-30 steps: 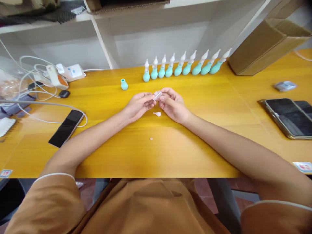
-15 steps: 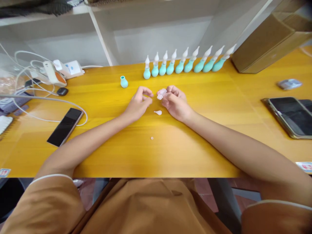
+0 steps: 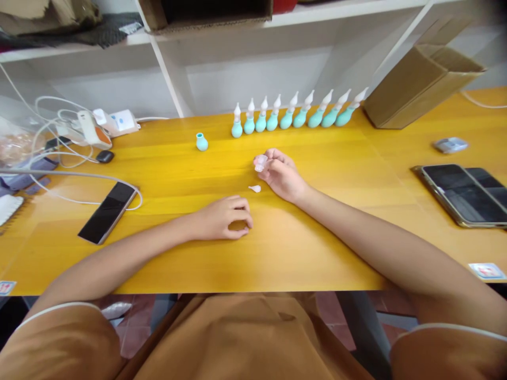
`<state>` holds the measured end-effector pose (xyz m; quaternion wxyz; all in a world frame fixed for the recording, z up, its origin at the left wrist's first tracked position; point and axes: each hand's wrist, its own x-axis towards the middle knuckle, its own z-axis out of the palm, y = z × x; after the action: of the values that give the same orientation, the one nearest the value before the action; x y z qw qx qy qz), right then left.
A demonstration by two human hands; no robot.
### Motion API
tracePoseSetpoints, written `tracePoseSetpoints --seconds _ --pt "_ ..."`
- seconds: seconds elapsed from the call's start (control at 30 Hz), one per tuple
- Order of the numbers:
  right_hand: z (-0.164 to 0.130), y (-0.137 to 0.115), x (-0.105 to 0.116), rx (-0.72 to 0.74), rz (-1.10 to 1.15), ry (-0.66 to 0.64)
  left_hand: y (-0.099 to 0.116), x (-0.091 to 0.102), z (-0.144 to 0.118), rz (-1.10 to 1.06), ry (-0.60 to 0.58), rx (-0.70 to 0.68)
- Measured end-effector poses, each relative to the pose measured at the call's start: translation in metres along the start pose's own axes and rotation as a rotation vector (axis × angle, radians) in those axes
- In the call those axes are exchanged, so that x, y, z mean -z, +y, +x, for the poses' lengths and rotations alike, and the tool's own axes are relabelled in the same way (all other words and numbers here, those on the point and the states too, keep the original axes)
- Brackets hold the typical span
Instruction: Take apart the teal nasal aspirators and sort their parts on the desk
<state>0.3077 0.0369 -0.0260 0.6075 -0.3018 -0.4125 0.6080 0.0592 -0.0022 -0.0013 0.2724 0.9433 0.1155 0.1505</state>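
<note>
Yellow wooden table (image 3: 356, 174) fills the middle of the frame under white shelving. At far left lie tangled white cables (image 3: 51, 132) and a dark phone (image 3: 108, 212). Left of centre, the left hand (image 3: 222, 217) rests knuckles-up on the wood, fingers curled under, fingertips pinched together at the table. Right of it lies a small white tip (image 3: 255, 188). The right hand (image 3: 283, 177) pinches a clear small part (image 3: 260, 162). A lone teal bulb (image 3: 202, 141) and a row of teal bulbs with white tips (image 3: 293, 116) stand behind; a cardboard box (image 3: 420, 87) sits upper right.

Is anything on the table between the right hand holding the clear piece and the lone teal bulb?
Nothing visible: bare table lies between the right hand, holding the clear piece, and the lone teal bulb.
</note>
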Motion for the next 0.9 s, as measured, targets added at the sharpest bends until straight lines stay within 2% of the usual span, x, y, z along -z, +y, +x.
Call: tracePoseSetpoints --seconds 0.1,0.3,0.37,0.43,0.53,0.6,0.7,0.8,0.9 --pt "-0.001 0.0 0.0 0.006 -0.031 -0.03 -0.004 -0.001 -0.002 -0.07 0.045 0.005" --pt "-0.002 -0.002 -0.002 -0.018 -0.002 -0.039 -0.004 0.003 -0.004 -0.312 0.089 0.137" --pt "-0.003 -0.004 -0.003 -0.014 -0.004 -0.037 -0.005 0.004 -0.002 -0.398 0.18 0.2" --pt "-0.006 -0.006 -0.007 0.003 0.004 -0.049 -0.008 0.005 -0.001 -0.524 0.332 0.281" --pt "-0.019 -0.012 -0.017 0.0 0.037 -0.111 -0.014 0.003 0.002 -0.785 0.557 0.407" --pt "-0.032 -0.014 -0.027 -0.034 0.062 -0.169 -0.017 0.002 0.002 -0.95 0.637 0.451" --pt "-0.052 -0.012 -0.042 -0.104 0.088 -0.246 -0.019 0.002 0.003 -1.106 0.684 0.452" --pt "-0.063 -0.004 -0.05 -0.151 0.075 -0.299 -0.02 0.002 0.002 -1.172 0.713 0.451" --pt "-0.065 0.003 -0.051 -0.157 0.036 -0.289 -0.022 0.002 0.002 -1.21 0.718 0.462"
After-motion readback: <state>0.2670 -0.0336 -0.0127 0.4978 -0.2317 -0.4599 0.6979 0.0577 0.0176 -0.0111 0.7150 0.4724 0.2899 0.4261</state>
